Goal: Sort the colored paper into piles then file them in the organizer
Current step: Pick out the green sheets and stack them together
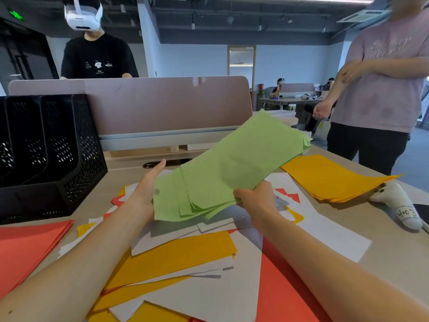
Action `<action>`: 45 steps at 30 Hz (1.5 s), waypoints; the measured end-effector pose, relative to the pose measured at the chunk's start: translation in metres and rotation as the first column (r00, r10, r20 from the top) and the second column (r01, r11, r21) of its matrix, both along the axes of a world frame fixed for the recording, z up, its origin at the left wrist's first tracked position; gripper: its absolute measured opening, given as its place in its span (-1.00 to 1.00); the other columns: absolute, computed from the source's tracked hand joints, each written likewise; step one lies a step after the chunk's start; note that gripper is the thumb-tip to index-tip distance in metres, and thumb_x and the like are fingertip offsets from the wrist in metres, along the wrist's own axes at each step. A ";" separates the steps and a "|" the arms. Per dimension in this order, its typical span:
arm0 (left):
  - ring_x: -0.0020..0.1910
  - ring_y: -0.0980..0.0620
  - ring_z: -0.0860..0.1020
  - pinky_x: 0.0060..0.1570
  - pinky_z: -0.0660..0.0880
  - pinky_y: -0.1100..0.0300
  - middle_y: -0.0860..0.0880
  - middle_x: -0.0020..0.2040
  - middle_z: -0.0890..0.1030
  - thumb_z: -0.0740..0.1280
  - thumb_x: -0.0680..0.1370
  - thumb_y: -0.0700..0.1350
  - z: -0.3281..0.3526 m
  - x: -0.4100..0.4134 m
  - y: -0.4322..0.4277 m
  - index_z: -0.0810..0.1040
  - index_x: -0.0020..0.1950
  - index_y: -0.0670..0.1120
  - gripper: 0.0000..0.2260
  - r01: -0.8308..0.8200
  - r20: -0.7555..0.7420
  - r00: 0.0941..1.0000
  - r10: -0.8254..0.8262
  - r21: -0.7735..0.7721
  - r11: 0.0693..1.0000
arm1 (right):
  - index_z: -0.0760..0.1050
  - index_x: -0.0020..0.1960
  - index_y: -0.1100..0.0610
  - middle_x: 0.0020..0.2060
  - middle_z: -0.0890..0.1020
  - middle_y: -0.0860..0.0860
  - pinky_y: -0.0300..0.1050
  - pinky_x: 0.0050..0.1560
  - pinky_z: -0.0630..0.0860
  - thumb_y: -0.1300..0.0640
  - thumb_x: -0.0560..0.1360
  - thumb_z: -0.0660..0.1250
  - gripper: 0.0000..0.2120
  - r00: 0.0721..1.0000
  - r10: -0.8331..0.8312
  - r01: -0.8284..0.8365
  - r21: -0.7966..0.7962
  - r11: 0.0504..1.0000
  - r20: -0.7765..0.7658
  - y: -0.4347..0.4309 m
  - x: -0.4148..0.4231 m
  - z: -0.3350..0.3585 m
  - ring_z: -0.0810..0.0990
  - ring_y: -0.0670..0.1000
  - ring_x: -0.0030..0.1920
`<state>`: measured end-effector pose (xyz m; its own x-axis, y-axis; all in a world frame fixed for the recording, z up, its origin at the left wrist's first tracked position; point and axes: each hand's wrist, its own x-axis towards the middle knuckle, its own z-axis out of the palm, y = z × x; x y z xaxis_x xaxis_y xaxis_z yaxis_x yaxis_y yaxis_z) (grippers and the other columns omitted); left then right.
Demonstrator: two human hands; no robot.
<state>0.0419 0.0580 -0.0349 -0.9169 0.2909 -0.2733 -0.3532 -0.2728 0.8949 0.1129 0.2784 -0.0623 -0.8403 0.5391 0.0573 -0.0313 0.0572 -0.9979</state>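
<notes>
So the green stack was up in the air, tilted, its far end pointing off toward the right, held over the mixed heap of white, orange and red sheets in the middle of the desk. The sheets weren't squared up; the near edges were fanned out in steps.

The right hand had the near right corner pinched, fingers curled around it. The left hand was flat against the stack's left edge, fingers straight and pointing away, more pressing than gripping. Couldn't see where its thumb was.

Two sorted piles sat either side: a red pile at the near left and an orange pile at the far right. Right beside the orange one lay a white controller.

The black mesh organizer stood at the far left, backed against the pinkish divider. Behind that stood a person in a black shirt wearing a white headset, and a person in a pink shirt stood off to the right.
</notes>
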 end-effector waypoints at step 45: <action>0.11 -0.05 0.66 0.12 0.58 -0.03 0.00 0.10 0.70 0.37 0.48 -0.04 0.022 0.007 -0.053 0.65 0.13 -0.01 -0.76 -0.223 -0.693 0.713 0.106 -0.080 0.972 | 0.58 0.19 0.18 0.08 0.69 0.10 0.11 0.05 0.62 0.16 0.27 0.58 -0.49 0.845 0.508 -0.496 0.106 0.862 -0.170 0.107 0.013 0.031 0.67 0.16 0.08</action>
<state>0.0489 0.0050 -0.0125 -0.9001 0.1272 0.4168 0.4042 -0.1135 0.9076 0.1255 0.3858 -0.0316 -0.9659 0.0376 0.2561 -0.2546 0.0388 -0.9663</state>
